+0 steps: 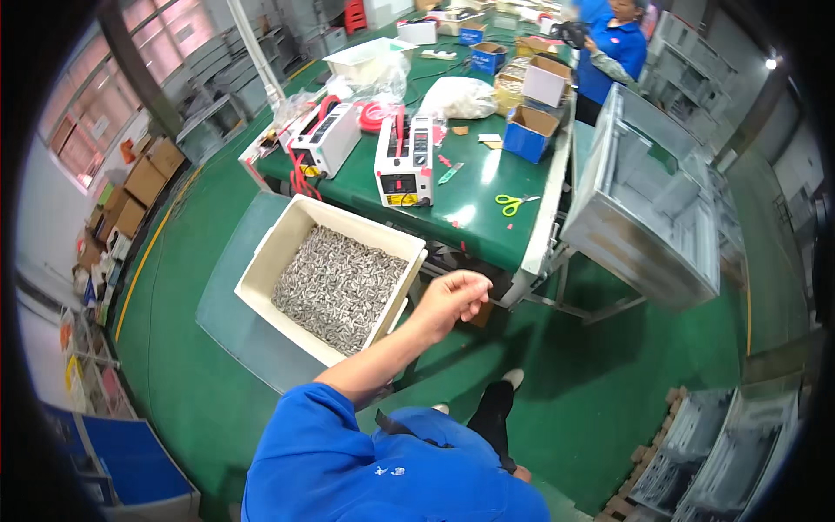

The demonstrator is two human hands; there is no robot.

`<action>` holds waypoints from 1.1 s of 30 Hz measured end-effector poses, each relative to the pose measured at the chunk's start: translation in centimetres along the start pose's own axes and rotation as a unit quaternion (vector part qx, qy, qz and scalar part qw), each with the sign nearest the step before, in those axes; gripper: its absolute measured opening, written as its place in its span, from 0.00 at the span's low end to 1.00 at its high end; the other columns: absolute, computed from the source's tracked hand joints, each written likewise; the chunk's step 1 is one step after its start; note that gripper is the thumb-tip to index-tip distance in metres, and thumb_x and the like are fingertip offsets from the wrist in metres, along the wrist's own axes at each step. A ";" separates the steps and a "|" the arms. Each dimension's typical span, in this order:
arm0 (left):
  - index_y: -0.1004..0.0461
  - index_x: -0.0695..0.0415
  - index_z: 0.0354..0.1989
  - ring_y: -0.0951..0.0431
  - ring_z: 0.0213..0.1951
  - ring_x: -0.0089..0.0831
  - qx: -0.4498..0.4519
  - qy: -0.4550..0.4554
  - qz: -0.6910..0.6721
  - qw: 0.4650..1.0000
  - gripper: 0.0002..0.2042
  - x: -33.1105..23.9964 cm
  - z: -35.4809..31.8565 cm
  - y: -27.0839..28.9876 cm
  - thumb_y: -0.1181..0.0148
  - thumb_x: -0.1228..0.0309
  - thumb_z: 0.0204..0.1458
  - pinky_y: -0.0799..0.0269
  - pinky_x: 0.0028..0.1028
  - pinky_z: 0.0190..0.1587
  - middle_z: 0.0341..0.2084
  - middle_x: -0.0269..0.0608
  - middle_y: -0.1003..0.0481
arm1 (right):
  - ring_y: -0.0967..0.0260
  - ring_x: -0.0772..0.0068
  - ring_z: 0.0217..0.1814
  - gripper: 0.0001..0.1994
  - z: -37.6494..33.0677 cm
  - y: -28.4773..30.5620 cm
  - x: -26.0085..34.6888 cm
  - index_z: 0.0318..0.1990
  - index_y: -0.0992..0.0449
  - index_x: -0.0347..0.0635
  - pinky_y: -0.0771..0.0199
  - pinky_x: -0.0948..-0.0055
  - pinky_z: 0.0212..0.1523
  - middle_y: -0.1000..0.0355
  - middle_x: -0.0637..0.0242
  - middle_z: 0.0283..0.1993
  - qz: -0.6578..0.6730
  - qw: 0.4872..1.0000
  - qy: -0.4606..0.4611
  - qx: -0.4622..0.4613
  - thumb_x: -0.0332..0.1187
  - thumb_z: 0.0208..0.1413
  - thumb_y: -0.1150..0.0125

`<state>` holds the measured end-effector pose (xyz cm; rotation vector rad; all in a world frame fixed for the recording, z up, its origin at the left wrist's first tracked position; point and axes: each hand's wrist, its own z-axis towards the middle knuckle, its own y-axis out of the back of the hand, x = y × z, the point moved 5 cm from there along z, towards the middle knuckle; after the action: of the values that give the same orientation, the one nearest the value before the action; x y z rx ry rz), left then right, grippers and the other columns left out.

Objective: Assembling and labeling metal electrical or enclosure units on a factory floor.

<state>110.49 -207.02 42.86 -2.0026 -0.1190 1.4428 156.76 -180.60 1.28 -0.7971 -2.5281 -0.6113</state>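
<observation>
My left hand (454,302) is held out in front of me, just past the right edge of a cream plastic bin (252,277). Its fingers are curled and pressed together; whether anything small is between them is hidden. Inside the bin lies a thick layer of small silvery metal pieces (335,283). Only a bit of my right hand (522,474) shows, low beside my leg, with its fingers out of sight. Beyond the left hand, a green-topped workbench (474,204) carries two white tape dispensers (405,165) (327,142) with red tape, and yellow-green scissors (513,204).
Blue open cartons (529,132) and a white plastic bag (458,96) sit farther along the bench. Right of it stands a large grey plastic crate (639,196), tilted. A co-worker in blue (613,52) is at the far right. Cardboard boxes (148,178) line the left wall.
</observation>
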 end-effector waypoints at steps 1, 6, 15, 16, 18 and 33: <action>0.30 0.59 0.31 0.34 0.19 0.15 -0.025 -0.025 -0.003 0.999 0.06 -0.8 1.7 0.9 0.45 0.70 0.47 0.41 0.14 0.18 0.21 0.32 0.30 | 0.37 0.73 0.18 0.06 3.1 0.3 1.0 0.26 0.31 0.35 0.38 0.77 0.17 0.35 0.64 0.18 -0.025 1.000 0.005 0.013 0.28 0.46 0.52; 0.31 0.61 0.30 0.32 0.20 0.17 -0.203 -0.148 -0.020 0.968 0.06 -5.1 8.4 7.2 0.45 0.73 0.46 0.38 0.15 0.19 0.22 0.35 0.30 | 0.36 0.68 0.21 0.08 8.0 -2.5 20.9 0.23 0.29 0.33 0.36 0.70 0.22 0.34 0.63 0.17 -0.279 0.922 0.270 -0.004 0.30 0.45 0.51; 0.32 0.60 0.22 0.33 0.17 0.22 -0.561 -0.124 -0.076 0.815 0.02 -4.4 15.6 21.5 0.47 0.77 0.42 0.37 0.17 0.16 0.15 0.36 0.32 | 0.38 0.77 0.18 0.07 12.9 -10.7 48.8 0.32 0.33 0.35 0.37 0.81 0.15 0.34 0.64 0.22 -0.193 0.930 0.234 0.209 0.30 0.50 0.54; 0.32 0.61 0.22 0.33 0.16 0.22 -0.563 -0.111 -0.098 0.813 0.02 -3.5 16.0 22.7 0.47 0.77 0.42 0.37 0.17 0.15 0.15 0.37 0.32 | 0.36 0.77 0.20 0.08 12.9 -11.2 50.0 0.34 0.32 0.35 0.36 0.81 0.17 0.33 0.63 0.24 -0.191 0.934 0.233 0.192 0.30 0.51 0.54; 0.32 0.62 0.22 0.33 0.14 0.22 -0.562 -0.097 -0.141 0.809 0.02 -2.5 16.8 25.3 0.48 0.77 0.42 0.38 0.17 0.12 0.15 0.37 0.32 | 0.36 0.77 0.21 0.08 12.6 -12.7 51.6 0.36 0.32 0.36 0.34 0.81 0.17 0.33 0.63 0.25 -0.176 0.944 0.216 0.179 0.29 0.51 0.55; 0.34 0.61 0.25 0.38 0.14 0.19 -0.543 -0.090 -0.311 0.775 0.05 -1.4 19.9 25.1 0.43 0.77 0.43 0.46 0.15 0.12 0.17 0.36 0.35 | 0.35 0.74 0.29 0.07 13.0 -12.8 48.6 0.30 0.27 0.33 0.35 0.77 0.31 0.30 0.64 0.27 -0.248 0.931 0.199 0.180 0.27 0.44 0.48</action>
<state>85.21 -218.18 26.63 -2.2148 -1.8839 1.1557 109.23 -162.50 11.65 0.1025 -2.3456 -0.3827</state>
